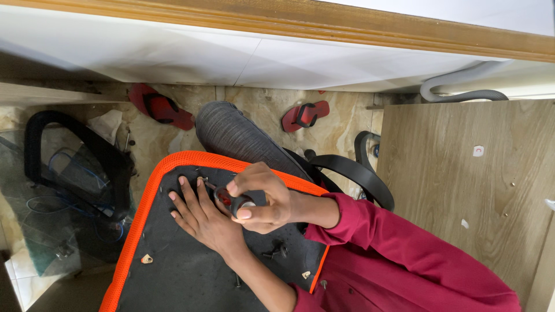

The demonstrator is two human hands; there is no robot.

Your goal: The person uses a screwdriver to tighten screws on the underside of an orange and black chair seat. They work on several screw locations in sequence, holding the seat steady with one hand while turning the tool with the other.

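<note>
- Upturned chair seat (173,271): black underside, orange mesh edge (141,211) running up the left side and across the top; fills lower centre of view, resting against a knee in grey trousers (231,133).
- Left hand (202,216): flat on the black underside, fingers spread toward the upper left corner, palm down, not gripping anything.
- Right hand (263,199): clenched around a screwdriver handle (231,202), black with red; thumb and index pinched at its end, red sleeve (393,248) trailing to lower right.
- Screwdriver: inside right fist, just above left hand's knuckles, shaft angled up-left toward the seat's top edge; tip small, contact point not clear.
- Loose screws (276,252) on the black underside just below right wrist; small tan fittings (147,259) near left edge and by the lower right edge.
- Room: open black surface below and left of left hand; tight on the right, wooden panel (474,190) near sleeve.
- Floor beyond top edge: two red sandals (305,115), black armrest (358,173) just right of knee.
- Left: black chair back frame (75,162) on floor, beside orange edge.
</note>
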